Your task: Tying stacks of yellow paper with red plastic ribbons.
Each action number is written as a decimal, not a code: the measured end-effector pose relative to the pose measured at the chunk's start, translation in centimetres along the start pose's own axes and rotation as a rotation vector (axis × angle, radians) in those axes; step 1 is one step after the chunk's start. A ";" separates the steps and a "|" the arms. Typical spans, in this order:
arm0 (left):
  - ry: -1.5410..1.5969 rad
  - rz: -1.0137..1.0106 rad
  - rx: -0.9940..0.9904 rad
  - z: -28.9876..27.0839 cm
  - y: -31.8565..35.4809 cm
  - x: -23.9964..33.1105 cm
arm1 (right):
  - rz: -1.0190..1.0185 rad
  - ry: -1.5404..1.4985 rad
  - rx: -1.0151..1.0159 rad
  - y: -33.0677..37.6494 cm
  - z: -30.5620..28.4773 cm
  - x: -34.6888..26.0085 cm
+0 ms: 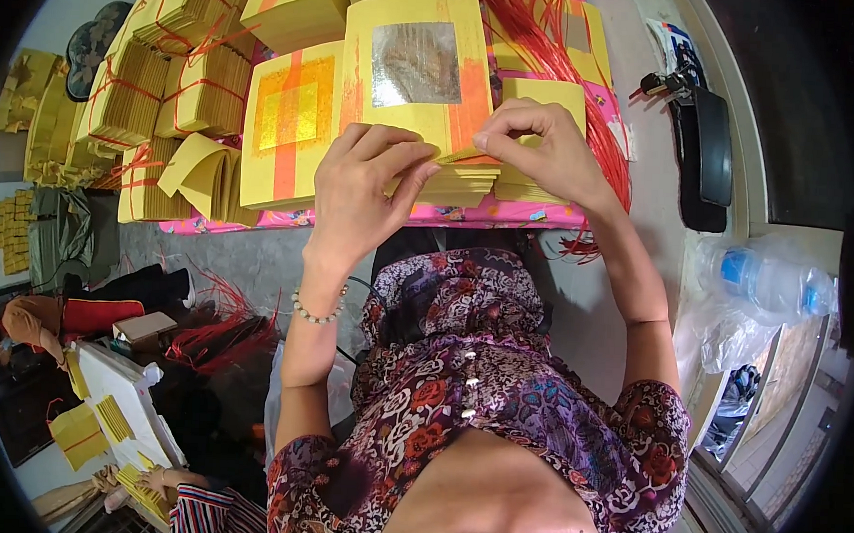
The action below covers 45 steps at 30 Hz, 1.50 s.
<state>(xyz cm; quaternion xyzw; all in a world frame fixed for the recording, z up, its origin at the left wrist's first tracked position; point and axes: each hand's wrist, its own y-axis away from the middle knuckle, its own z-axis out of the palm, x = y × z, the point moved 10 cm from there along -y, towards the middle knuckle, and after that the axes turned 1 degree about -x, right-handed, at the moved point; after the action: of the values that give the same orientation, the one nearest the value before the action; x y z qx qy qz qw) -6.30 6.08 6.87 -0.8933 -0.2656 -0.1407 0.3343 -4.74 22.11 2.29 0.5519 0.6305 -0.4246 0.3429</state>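
Observation:
In front of me stands a stack of yellow paper sheets (409, 123), its top sheet bearing a shiny silver square and orange bands. At its near edge, my left hand (369, 183) is closed, with thumb and fingertips on the yellow paper. My right hand (546, 148) pinches at the right part of the same edge, where a strip of paper looks lifted or folded. Close to my left hand lies another stack (269, 169) with a gold square on an orange band. Beyond my right hand is a smaller yellow stack (544, 91).
Bundles of yellow paper tied with red string (130, 87) pile up at the left. Long red strings (595, 131) hang over the pink table cover (429, 214) at the right. Lower left, another person's hand (156, 480) rests by yellow papers. A plastic bottle (769, 280) is at the right.

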 end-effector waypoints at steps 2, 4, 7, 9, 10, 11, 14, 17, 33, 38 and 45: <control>-0.005 0.017 -0.019 0.0 -0.1 0.2 | -0.026 0.010 0.029 0.1 -0.2 -0.4; -0.009 0.015 -0.044 -0.1 -0.3 0.6 | -0.053 0.029 0.051 0.1 -0.4 -1.1; -0.043 0.016 -0.122 0.1 -0.7 0.9 | -0.116 0.077 0.098 0.0 -0.9 -2.9; -0.084 0.019 -0.164 0.5 -1.0 0.8 | -0.167 0.109 0.120 -0.1 -1.1 -4.2; -0.103 0.026 -0.137 0.7 -1.0 0.7 | -0.197 0.154 0.111 0.0 -1.0 -4.9; -0.120 0.038 -0.110 0.6 -1.3 0.7 | -0.226 0.203 0.108 0.0 -0.9 -5.4; -0.153 0.039 -0.161 0.8 -1.7 0.7 | -0.398 0.246 0.185 0.4 -1.2 -7.1; -0.179 0.032 -0.195 1.0 -2.1 0.6 | -0.458 0.253 0.208 0.9 -1.4 -8.1; -0.008 0.044 0.142 -5.1 -3.1 5.0 | -0.224 -0.383 0.175 -1.0 -1.5 -2.2; 0.425 -0.125 -0.113 -3.0 -2.3 5.1 | -0.263 -0.599 0.092 -0.1 -0.9 -4.2; 0.479 -0.150 0.042 -1.2 -2.6 3.2 | -0.149 -0.558 0.105 1.3 -0.4 -2.6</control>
<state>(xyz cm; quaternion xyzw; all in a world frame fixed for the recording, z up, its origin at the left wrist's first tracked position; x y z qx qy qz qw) -5.25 8.15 10.47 -0.8051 -0.2471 -0.3672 0.3948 -3.05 21.46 4.64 0.3830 0.5278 -0.6159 0.4421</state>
